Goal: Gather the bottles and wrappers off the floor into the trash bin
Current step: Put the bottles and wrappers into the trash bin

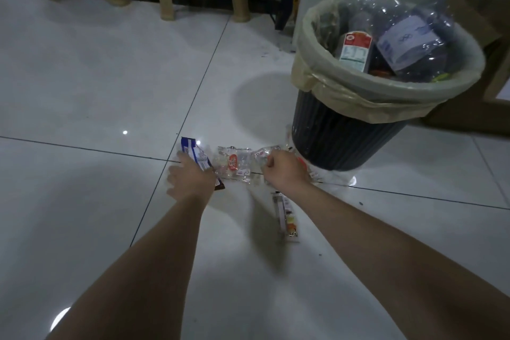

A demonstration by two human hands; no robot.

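With our left hand spread on the blue wrapper and right hand curled, its hold unclear, over clear wrappers at frame centre, we judge them light, crinkly, slippery, best pinched at an edge.

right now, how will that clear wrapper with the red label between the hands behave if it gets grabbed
The clear wrapper looks thin and crinkled, so it will probably be floppy and crumple in the fingers. It lies flat on the glossy floor tile, so it may slide rather than lift unless an edge is pinched. It seems empty, so likely very light.
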